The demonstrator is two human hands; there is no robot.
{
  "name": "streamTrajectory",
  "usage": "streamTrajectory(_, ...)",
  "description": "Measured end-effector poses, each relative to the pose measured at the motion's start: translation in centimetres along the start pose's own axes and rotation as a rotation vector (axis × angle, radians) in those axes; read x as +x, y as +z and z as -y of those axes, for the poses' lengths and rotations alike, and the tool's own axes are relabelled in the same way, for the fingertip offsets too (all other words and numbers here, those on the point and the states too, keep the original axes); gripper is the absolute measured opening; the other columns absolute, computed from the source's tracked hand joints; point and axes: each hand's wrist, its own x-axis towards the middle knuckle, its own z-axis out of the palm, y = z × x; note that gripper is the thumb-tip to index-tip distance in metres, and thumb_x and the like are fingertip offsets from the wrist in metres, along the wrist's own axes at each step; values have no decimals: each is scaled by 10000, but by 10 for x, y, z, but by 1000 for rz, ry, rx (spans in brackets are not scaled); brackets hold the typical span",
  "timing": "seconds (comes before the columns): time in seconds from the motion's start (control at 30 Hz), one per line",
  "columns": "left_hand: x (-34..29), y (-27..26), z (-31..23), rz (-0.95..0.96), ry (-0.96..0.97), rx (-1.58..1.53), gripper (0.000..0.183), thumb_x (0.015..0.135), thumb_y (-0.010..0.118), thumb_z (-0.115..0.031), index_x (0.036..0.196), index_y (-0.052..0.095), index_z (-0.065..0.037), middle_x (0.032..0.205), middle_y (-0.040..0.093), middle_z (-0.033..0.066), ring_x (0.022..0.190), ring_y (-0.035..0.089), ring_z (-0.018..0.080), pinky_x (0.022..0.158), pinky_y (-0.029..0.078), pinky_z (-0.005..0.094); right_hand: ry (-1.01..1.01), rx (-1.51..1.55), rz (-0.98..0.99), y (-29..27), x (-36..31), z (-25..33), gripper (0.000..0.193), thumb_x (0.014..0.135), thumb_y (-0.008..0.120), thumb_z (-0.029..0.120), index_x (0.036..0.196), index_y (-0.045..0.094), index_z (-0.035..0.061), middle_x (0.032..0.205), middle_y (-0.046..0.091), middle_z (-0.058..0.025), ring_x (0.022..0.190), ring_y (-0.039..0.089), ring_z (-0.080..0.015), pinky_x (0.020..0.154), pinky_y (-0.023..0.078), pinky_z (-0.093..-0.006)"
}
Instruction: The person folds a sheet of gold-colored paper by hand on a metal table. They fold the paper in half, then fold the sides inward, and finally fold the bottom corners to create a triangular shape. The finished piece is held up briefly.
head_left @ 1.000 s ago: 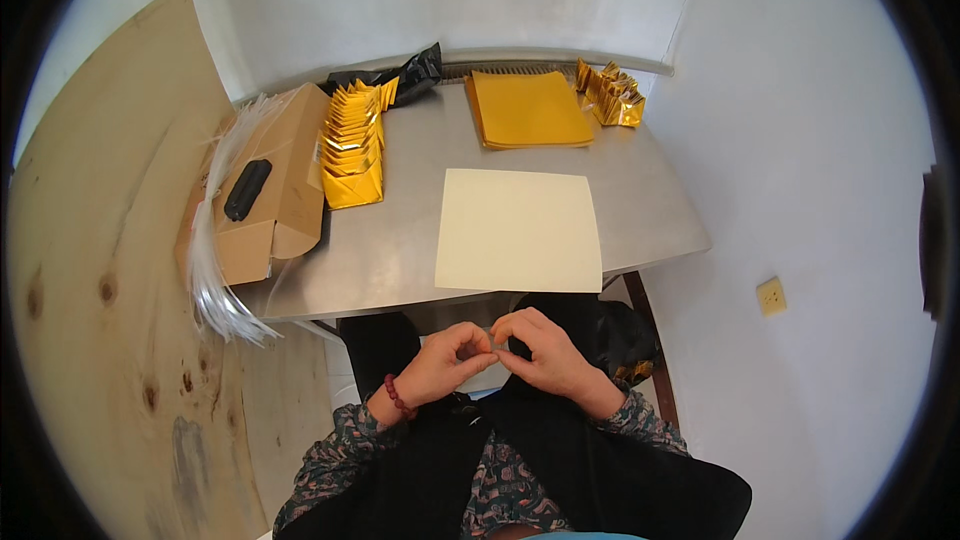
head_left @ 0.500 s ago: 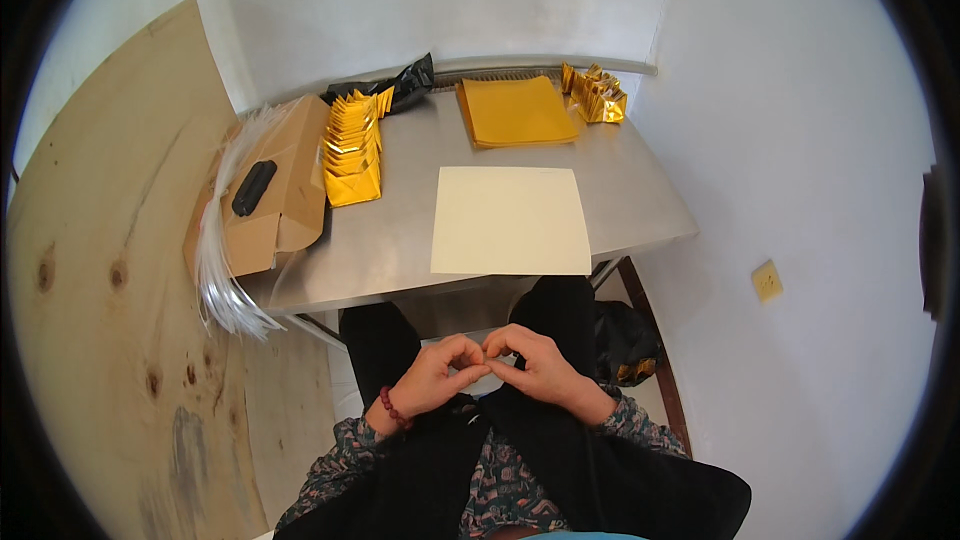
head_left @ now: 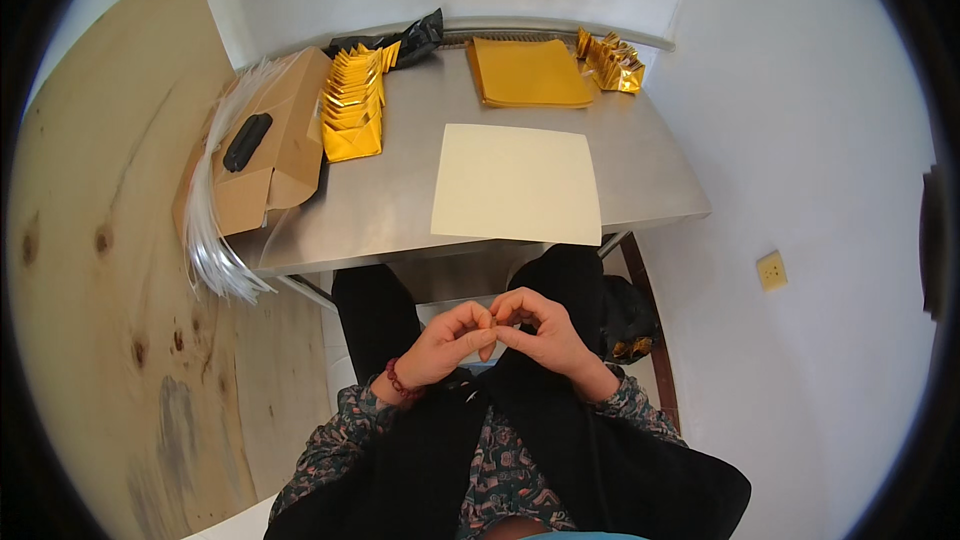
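Observation:
Above my lap, short of the table's near edge, my left hand (head_left: 450, 342) and my right hand (head_left: 545, 332) meet at the fingertips. Both are closed in a pinch, thumbs against index fingers. Whatever lies between the tips, if anything, is too small to make out. A dark red bead bracelet (head_left: 400, 382) circles my left wrist. The nearest thing on the table beyond them is a cream sheet (head_left: 517, 182), lying flat with its near edge at the table's rim.
On the metal table (head_left: 360, 233) lie a stack of gold sheets (head_left: 530, 73), a row of folded gold packets (head_left: 353, 120), and more gold pieces (head_left: 612, 62). Clear strips (head_left: 212, 230) drape over a cardboard box (head_left: 290, 140) bearing a black object (head_left: 247, 143). A black bag (head_left: 628, 315) sits below.
The view has tipped, so the table and its contents sit higher in the picture. My hands stay together, with the fingers slightly shifted. Nothing on the table has moved.

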Motion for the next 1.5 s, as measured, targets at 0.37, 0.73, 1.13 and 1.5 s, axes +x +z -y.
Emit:
streamTrajectory(0.37,13,5,-1,-112,99,10,96,1066,657,-93,1081,575,-45,941,602,1,831,599,69,757,508,231,8,222,-56,-5,5,-11,140,1023,701,50,1137,633,8,1177,681,-61,1013,666,-102,925,550,-277)
streamTrajectory(0.73,21,3,12,-185,116,125,114,1053,665,-64,1109,566,-50,983,612,11,821,624,75,744,536,235,-84,-155,-198,-1,8,-7,125,948,744,12,1052,677,-3,1077,714,-81,932,685,-142,829,558,-286)
streamTrajectory(1.13,20,-13,6,-217,178,600,159,1008,743,-109,1062,607,-46,930,630,-10,782,603,47,682,508,224,-149,-405,-142,-3,16,-4,133,908,765,16,1017,689,15,1025,721,-82,898,701,-203,786,556,-309)
streamTrajectory(1.5,20,-25,12,-10,51,43,105,1089,621,-118,1073,550,-42,877,590,-4,770,574,58,696,503,226,68,19,-54,-8,17,-23,167,965,764,49,1084,653,12,1036,683,-39,949,668,-110,855,558,-289)
